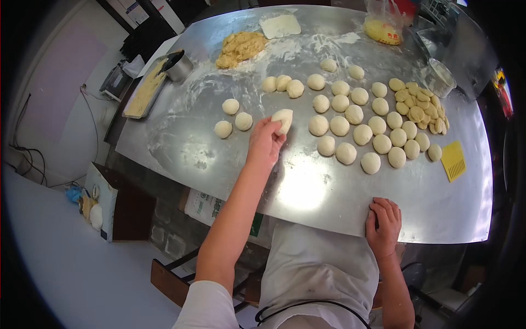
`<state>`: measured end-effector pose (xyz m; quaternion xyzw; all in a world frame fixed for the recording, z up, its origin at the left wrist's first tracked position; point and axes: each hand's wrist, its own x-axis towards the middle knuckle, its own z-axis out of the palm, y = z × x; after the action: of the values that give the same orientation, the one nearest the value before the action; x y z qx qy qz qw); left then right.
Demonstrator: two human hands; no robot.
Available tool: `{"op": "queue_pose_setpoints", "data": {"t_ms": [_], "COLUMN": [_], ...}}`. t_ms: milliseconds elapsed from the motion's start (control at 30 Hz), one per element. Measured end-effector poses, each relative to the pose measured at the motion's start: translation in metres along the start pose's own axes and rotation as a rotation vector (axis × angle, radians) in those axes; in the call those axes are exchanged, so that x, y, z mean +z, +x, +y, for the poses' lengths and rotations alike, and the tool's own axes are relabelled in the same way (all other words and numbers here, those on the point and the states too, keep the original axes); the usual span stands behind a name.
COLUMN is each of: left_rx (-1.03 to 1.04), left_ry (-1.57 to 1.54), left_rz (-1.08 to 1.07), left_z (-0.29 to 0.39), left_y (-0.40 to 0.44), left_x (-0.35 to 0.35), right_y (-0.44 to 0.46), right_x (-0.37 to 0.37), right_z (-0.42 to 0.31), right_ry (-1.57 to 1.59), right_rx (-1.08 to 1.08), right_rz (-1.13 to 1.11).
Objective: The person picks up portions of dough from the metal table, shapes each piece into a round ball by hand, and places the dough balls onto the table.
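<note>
My left hand [267,140] pinches a dough ball [282,120] between thumb and fingers, just above the steel table [219,170]. To its left sit three loose dough balls [230,106], and a short row of others [282,83] lies beyond it. Many more round dough balls [362,134] are spread over the middle and right of the table. My right hand [384,225] rests at the table's near edge with its fingers curled in, and no object shows in it.
A pile of flat dough pieces [419,107] and a yellow scraper [453,160] lie at right. Farther back are a tan dough mass [241,48], a floured white slab [280,26] and a bag of yellow contents [382,28]. A metal pot [178,67] stands beside a tray [145,93].
</note>
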<state>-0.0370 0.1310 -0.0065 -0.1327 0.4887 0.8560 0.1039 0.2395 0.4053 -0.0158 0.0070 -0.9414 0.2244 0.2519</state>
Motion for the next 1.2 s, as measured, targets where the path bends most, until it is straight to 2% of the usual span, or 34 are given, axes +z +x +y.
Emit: {"op": "queue_pose_setpoints", "data": {"t_ms": [100, 200, 300, 333, 433, 500, 567, 600, 667, 700, 767, 800, 867, 900, 967, 1000, 1033, 1133, 1200], "left_rx": [-0.12, -0.203, -0.253, -0.272, -0.385, -0.447, -0.344, -0.285, -0.103, -0.081, 0.134, 0.174, 0.447, 0.489, 0.596, 0.749, 0.784, 0.868, 0.878], "left_ry": [-0.136, -0.147, -0.067, -0.099, -0.233, -0.258, 0.145, 0.334, 0.405, 0.484, 0.54, 0.557, 0.665, 0.719, 0.826, 0.897, 0.925, 0.967, 0.946], "left_rz": [-0.099, -0.213, -0.235, -0.31, -0.464, -0.512, -0.551, -0.577, -0.497, -0.436, -0.337, -0.286, -0.202, -0.172, -0.115, -0.115, -0.146, -0.189, -0.156], "left_z": [-0.033, -0.084, -0.117, -0.127, -0.129, -0.125, -0.11, -0.105, -0.121, -0.117, -0.122, -0.116, -0.117, -0.118, -0.118, -0.12, -0.122, -0.125, -0.124], "left_y": [-0.076, -0.135, -0.189, -0.203, -0.234, -0.246, -0.256, -0.259, -0.252, -0.245, -0.225, -0.216, -0.196, -0.19, -0.178, -0.176, -0.177, -0.179, -0.18], "left_x": [0.004, 0.021, 0.056, 0.067, 0.093, 0.103, 0.1, 0.096, 0.078, 0.071, 0.055, 0.051, 0.038, 0.032, 0.028, 0.029, 0.03, 0.03, 0.029], "right_y": [0.001, -0.003, 0.014, 0.02, 0.035, 0.031, 0.019, 0.017, 0.01, 0.002, -0.021, -0.025, -0.017, -0.013, 0.016, 0.026, 0.031, 0.032, 0.029], "right_x": [-0.003, -0.002, 0.004, 0.005, -0.015, -0.019, -0.03, -0.04, -0.05, -0.054, -0.059, -0.068, -0.078, -0.08, -0.099, -0.094, -0.085, -0.042, -0.022], "right_z": [-0.004, 0.002, -0.016, -0.024, -0.026, 0.002, 0.039, 0.051, 0.073, 0.078, 0.073, 0.073, 0.085, 0.089, 0.078, 0.087, 0.098, 0.107, 0.106], "right_ry": [0.02, 0.266, 0.616, 0.664, 0.539, 0.492, 0.431, 0.466, 0.183, 0.043, -0.291, -0.242, 0.077, 0.244, 0.295, 0.266, 0.239, -0.29, -0.34], "right_rx": [0.018, 0.291, 0.341, 0.322, 0.233, 0.344, 0.413, 0.547, 0.323, 0.208, 0.036, 0.087, 0.243, 0.328, 0.394, 0.38, 0.364, 0.355, 0.386], "right_rz": [0.01, -0.051, 0.133, 0.132, 0.019, -0.01, 0.001, 0.012, 0.103, 0.133, -0.057, -0.136, 0.028, 0.112, 0.247, 0.256, 0.264, 0.082, -0.027]}}
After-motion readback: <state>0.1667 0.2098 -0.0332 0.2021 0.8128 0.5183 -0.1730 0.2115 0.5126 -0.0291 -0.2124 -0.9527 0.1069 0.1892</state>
